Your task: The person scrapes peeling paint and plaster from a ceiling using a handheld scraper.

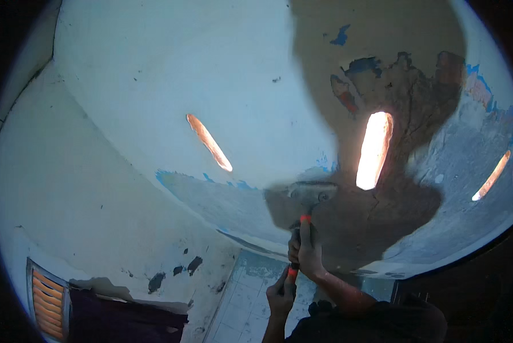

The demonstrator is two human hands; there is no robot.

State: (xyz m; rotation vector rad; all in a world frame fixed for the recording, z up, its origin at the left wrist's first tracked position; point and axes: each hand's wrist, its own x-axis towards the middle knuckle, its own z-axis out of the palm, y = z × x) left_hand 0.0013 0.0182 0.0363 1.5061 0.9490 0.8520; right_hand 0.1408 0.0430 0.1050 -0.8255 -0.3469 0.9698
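A long-handled scraper (306,219) with a black and red handle and a wide flat head is held up against the wall (233,197). Its head meets the grey, stripped band just below the pale painted part. My right hand (306,250) wraps round the upper handle, close under the head. Lower down, my left hand (281,292) is closed round the handle's bottom end. Ragged blue paint edges (242,184) run along the border of the stripped band. Shadow darkens the wall round the scraper head, so the blade's edge is hard to make out.
Bright elongated light patches (374,151) lie on the wall. Peeled spots (364,66) show at the upper right. At the lower left are a slatted window (48,300) and a dark cloth (125,317). Pale floor tiles (239,297) show below.
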